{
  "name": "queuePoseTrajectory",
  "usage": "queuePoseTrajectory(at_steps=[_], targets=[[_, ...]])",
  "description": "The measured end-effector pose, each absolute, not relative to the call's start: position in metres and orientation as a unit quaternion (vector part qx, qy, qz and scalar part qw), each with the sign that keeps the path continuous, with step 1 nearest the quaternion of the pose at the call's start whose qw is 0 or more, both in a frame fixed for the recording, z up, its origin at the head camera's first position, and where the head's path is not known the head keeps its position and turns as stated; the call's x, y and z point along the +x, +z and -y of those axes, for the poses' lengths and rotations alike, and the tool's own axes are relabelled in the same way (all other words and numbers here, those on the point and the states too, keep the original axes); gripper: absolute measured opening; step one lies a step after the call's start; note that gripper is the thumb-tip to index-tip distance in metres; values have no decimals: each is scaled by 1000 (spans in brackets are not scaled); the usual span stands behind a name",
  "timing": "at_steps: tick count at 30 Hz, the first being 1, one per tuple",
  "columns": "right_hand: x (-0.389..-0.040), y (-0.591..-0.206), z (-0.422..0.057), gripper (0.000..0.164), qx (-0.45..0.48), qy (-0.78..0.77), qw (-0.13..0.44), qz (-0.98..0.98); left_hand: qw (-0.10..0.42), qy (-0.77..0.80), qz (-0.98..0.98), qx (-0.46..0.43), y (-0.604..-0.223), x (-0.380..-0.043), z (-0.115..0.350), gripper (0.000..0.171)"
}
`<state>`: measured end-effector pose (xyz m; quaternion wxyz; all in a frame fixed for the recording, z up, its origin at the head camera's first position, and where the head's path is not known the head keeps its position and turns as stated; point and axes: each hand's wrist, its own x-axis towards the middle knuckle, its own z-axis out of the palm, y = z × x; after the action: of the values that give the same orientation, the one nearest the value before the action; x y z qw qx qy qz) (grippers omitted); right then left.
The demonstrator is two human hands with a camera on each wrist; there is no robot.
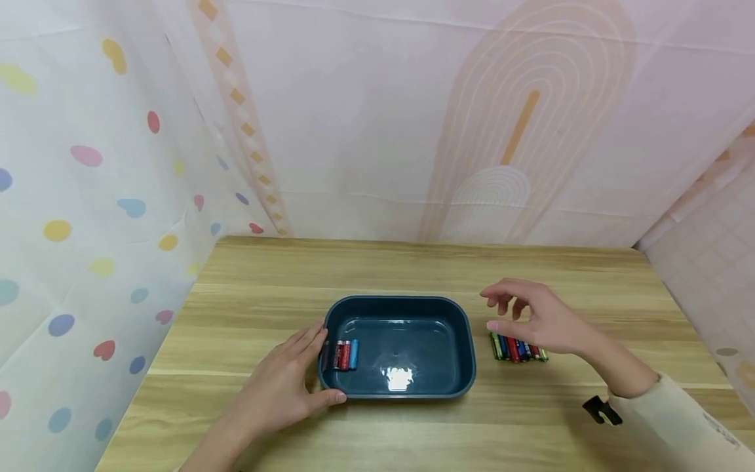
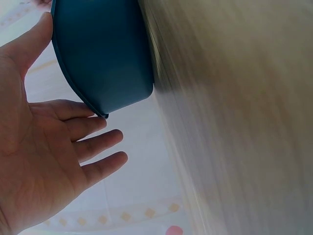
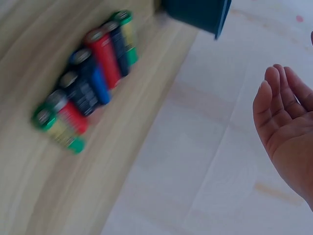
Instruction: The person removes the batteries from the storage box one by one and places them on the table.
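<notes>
A dark teal plastic bin (image 1: 398,395) sits on the table, with several red and blue batteries (image 1: 345,355) side by side at its left end. My left hand (image 1: 277,387) rests against the bin's near left corner, thumb at the near rim and fingers along the left side. In the left wrist view those fingers (image 2: 100,147) are spread and fairly straight. My right hand (image 1: 539,318) hovers over a row of batteries (image 1: 514,349), fingers loosely bent, holding nothing. The right wrist view shows this row of green, blue, dark and red batteries (image 3: 103,56) apart from the hand (image 3: 288,117).
The wooden table (image 1: 413,432) reaches back to a patterned cloth (image 1: 366,131). Another cloth with coloured dots (image 1: 88,229) hangs along the left side. A black clip-like piece (image 1: 601,410) is by the right sleeve (image 1: 678,419).
</notes>
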<state>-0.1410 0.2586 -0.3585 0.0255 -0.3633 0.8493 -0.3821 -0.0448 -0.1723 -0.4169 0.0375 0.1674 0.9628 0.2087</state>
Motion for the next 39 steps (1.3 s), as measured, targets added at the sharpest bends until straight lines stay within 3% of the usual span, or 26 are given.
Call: queuePoseTrajectory(at_steps=[13,26,39], targets=[[-143,-347,-198,44,-358,-384,58,-849,41,209,-963,168,-416,-46,172,108],[-143,-363,-154,50,-371,-375,68,-847,36,209,-963,168,-418,-47,172,108],[-139,-391,-110,63,-317,-364,92,-871,34,211,-962,171,-418,-48,172,108]])
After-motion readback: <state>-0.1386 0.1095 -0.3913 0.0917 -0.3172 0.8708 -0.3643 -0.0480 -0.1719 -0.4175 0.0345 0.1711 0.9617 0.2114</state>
